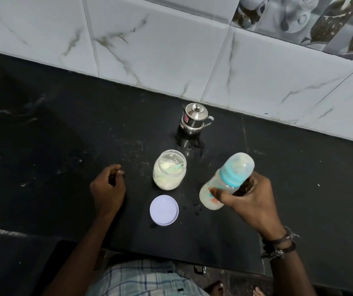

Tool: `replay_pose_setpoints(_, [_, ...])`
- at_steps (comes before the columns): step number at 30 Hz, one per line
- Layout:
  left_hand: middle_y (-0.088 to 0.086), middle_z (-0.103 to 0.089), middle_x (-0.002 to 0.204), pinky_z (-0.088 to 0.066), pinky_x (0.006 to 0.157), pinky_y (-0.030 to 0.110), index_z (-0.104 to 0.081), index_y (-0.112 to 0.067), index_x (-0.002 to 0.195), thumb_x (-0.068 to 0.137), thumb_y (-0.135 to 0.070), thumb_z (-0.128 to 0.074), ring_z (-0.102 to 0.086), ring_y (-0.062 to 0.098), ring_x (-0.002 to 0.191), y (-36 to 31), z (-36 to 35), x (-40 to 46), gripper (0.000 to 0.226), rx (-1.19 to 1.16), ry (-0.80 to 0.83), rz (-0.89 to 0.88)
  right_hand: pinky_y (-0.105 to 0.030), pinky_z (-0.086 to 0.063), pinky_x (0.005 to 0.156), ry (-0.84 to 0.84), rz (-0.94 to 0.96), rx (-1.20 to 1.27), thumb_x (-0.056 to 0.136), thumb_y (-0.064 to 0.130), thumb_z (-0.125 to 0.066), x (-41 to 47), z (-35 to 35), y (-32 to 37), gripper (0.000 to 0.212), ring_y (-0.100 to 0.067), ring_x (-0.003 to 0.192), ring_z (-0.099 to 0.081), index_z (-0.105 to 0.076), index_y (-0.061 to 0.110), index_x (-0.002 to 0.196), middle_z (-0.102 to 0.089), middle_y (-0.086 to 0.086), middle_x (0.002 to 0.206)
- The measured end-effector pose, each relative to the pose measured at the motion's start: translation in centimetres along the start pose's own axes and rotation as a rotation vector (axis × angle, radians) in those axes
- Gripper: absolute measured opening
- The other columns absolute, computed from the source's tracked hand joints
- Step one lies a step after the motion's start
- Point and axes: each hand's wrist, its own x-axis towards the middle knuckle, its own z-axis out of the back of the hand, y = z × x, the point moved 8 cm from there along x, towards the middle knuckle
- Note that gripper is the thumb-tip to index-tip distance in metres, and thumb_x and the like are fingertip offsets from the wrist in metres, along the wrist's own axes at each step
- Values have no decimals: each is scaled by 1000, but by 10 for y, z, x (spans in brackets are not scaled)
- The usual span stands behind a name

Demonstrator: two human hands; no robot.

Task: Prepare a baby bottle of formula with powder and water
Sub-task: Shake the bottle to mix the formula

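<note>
Head view looked down on a black worktop (pixel 64 129) that ran along a wall of white marbled tiles (pixel 160 45), with printed picture tiles (pixel 312 20) at the upper right. Below the worktop's near edge showed a checked shirt (pixel 141 278) and bare toes on the floor. The right hand (pixel 250 199), a dark band (pixel 282 245) at its wrist, was wrapped round a baby bottle (pixel 226 180), thumb across its printed side. The bottle was tilted, capped end away from the person, a blue collar under a cloudy dome cap, pale milky liquid in its lower part. The left hand (pixel 109 186) rested on the worktop with fingers loosely curled, holding nothing. Between the two hands stood an open powder jar (pixel 169 169), a pale green scoop (pixel 174 167) lying inside it. Its white lid (pixel 164 210) lay flat just in front of the jar. Near the wall stood a small lidded steel pot (pixel 194 118). Dark drops (pixel 194 207) spotted the worktop between lid and bottle.
</note>
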Motion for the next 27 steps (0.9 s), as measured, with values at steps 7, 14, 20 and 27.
replay_pose_setpoints(7, [-3, -69, 89, -47, 76, 3, -71, -11, 105, 90, -4, -65, -66, 10, 81, -3, 0, 0, 18, -5, 1, 6, -36, -62, 69, 0, 17, -64, 55, 37, -86, -4, -1, -2, 42, -8, 77, -73, -70, 29, 93, -76, 12, 84])
replay_pose_setpoints(14, [0, -71, 90, -46, 76, 2, -71, -10, 106, 91, -3, -65, -66, 10, 81, -5, 1, 0, 18, -6, 1, 9, -32, -61, 65, 10, 22, -132, 53, 41, -84, -5, -1, -4, 40, -6, 73, -72, -69, 30, 88, -74, 13, 79])
replay_pose_setpoints(20, [0, -70, 89, -46, 76, 3, -71, -8, 105, 90, -1, -65, -64, 5, 78, -7, 1, 0, 18, -1, 4, -20, -31, -59, 63, -16, -33, -143, 54, 40, -85, -4, 2, -9, 41, -6, 70, -69, -68, 28, 89, -73, 11, 76])
replay_pose_setpoints(27, [-2, -69, 88, -46, 76, 3, -71, -9, 104, 90, -1, -65, -64, 2, 79, -6, 1, 0, 17, -4, 2, -38, -38, -58, 63, -47, -55, -207, 54, 44, -82, -5, 6, -7, 42, -9, 69, -68, -67, 27, 88, -71, 10, 74])
